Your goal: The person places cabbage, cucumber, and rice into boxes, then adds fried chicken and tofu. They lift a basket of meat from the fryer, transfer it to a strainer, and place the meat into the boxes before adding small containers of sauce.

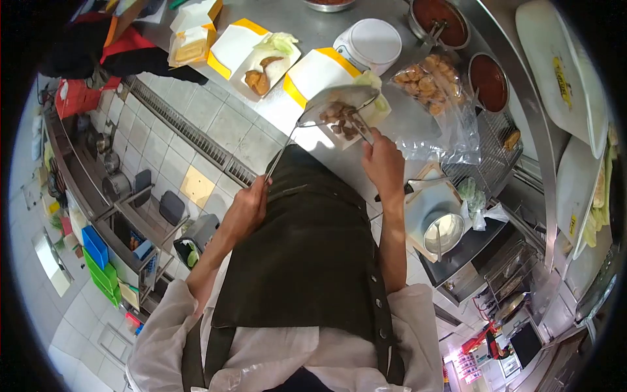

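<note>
Two bare hands, one wire-mesh strainer, one pair of tongs, at the near edge of a grey metal table [281, 14].

Left hand [250, 204]: fingers curled around the thin metal handle of the round wire-mesh strainer [324, 99], off the table's near edge. Strainer: held over the near edge, above an open white-and-yellow cardboard box [323, 70]; contact with the box cannot be told. Contents: small brown meat pieces [339, 112].

Right hand [384, 160]: closed around silver metal tongs [361, 124], their tips at the meat pieces.

Along the near edge, to the left: a second white-and-yellow cardboard box [240, 46], holding pale green lettuce [279, 44] and a golden-brown fried piece [257, 82].

Further in from the near edge: one white round plastic tub [375, 43], just beyond the strainer.

Toward the right edge: one clear plastic bag of golden fried pieces [428, 80]; two round metal bowls of red sauce, the nearer [491, 81] beside the bag.
</note>
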Available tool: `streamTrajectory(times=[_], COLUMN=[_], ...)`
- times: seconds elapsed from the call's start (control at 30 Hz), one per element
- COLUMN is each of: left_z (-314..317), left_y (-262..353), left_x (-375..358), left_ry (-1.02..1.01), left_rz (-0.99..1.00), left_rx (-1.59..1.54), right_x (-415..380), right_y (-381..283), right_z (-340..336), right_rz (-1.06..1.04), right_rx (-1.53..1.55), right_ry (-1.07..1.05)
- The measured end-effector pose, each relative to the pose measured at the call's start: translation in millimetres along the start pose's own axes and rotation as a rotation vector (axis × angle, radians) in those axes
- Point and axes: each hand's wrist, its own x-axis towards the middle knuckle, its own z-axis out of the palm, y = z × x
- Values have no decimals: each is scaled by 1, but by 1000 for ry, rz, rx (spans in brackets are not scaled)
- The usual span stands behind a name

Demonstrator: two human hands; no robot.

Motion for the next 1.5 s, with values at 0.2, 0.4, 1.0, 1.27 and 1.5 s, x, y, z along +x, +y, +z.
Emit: streamTrajectory(times=[0.2, 0.4, 1.0, 1.27, 1.5], left_z=[0, 12, 20, 18, 13], left_y=[7, 1, -16, -13, -7], left_x=[-4, -6, -12, -10, -12], left_ry=[9, 111, 107, 76, 98], left_rz=[-85, 23, 78, 41, 24], left_rx=[-43, -34, -42, -20, -25], right_x=[-1, -7, 14, 19, 7], right_y=[2, -1, -11, -15, -29], right_z=[-1, -27, 11, -11, -38], right_rz=[-22, -55, -165, -316, -366], right_rx=[-67, -32, -209, -261, -329], right_ry=[-162, -76, 2, 119, 94])
